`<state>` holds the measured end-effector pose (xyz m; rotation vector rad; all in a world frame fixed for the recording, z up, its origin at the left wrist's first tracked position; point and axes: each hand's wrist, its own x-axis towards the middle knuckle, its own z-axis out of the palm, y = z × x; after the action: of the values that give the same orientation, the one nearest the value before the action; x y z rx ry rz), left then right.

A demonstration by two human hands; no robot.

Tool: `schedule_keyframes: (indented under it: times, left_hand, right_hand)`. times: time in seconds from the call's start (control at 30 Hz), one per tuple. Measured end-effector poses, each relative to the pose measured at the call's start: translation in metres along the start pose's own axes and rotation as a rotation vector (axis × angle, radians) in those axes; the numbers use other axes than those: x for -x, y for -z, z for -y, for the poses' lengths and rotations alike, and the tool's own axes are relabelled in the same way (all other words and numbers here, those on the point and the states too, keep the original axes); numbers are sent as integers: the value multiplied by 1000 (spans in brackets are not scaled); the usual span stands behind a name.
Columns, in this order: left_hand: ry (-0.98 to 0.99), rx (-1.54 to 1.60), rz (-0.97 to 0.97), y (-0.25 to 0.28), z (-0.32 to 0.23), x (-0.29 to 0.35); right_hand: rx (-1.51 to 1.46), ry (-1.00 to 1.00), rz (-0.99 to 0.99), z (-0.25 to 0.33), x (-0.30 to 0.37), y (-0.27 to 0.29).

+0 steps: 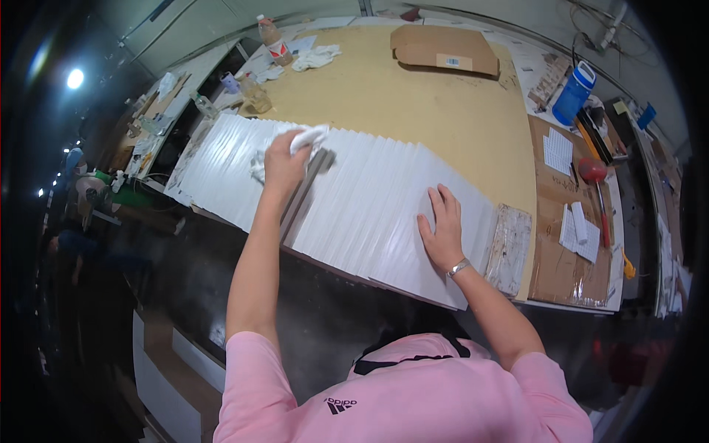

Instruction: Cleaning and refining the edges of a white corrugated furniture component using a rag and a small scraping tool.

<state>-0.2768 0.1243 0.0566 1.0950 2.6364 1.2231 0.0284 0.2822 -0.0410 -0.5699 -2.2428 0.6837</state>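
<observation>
A long row of white boards (pixel 369 199) lies overlapped along the front of the worktable, their edges stepped like fanned cards. My left hand (pixel 283 164) is closed around a crumpled white cloth (pixel 310 137) at the far side of the row. Beside it a gap splits the row, where grey-brown board edges (pixel 316 168) show. My right hand (pixel 444 227) rests on the boards at the right, its fingers apart and nothing in them. A band circles the right wrist. Against the row's right end sits a stained, pale block (pixel 509 251).
Behind the boards spreads a tan tabletop (pixel 354 81) with a cardboard piece (pixel 444 50) at the back. Bottles (pixel 275 42) and rags (pixel 316 57) stand back left. To the right are a blue bottle (pixel 574 93), a red-headed mallet (pixel 593 171) and flattened cardboard (pixel 561 258).
</observation>
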Motion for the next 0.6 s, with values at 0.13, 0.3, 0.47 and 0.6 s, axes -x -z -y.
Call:
schedule_keyframes:
  times: [0.13, 0.3, 0.47, 0.6]
  left_hand:
    - [-455, 65, -15, -26, -58, 13]
    - [-484, -294, 436, 9, -67, 157]
    - [-5, 149, 726, 114, -79, 203]
    - [-301, 86, 467, 56, -116, 139]
  right_hand:
    - [29, -7, -31, 7, -3, -5]
    - [-17, -72, -9, -1, -1, 2]
    - [0, -56, 13, 2, 2, 2]
    - [11, -85, 54, 0, 4, 11]
